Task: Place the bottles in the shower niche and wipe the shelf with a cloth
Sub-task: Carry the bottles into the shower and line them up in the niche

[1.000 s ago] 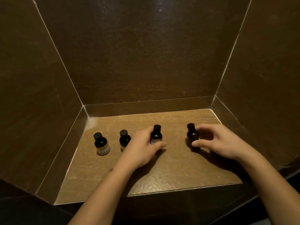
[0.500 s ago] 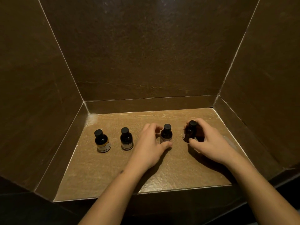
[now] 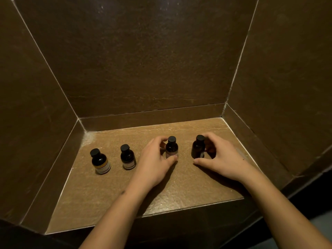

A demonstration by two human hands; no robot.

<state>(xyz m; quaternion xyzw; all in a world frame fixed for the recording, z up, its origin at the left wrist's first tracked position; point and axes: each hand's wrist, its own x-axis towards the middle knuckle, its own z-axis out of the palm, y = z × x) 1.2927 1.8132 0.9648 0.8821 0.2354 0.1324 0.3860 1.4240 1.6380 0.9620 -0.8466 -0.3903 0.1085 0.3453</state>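
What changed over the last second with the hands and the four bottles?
The left hand slid the third bottle rightward, narrowing its gap to the fourth bottle, and keeps fingers around it. The right hand closed in around the fourth bottle, which stays roughly in place. The two left bottles and the niche shelf are unchanged.

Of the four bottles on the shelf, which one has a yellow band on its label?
The leftmost bottle. Its label shows a yellow band, the other labels look pale or dark, and no hand touches it.
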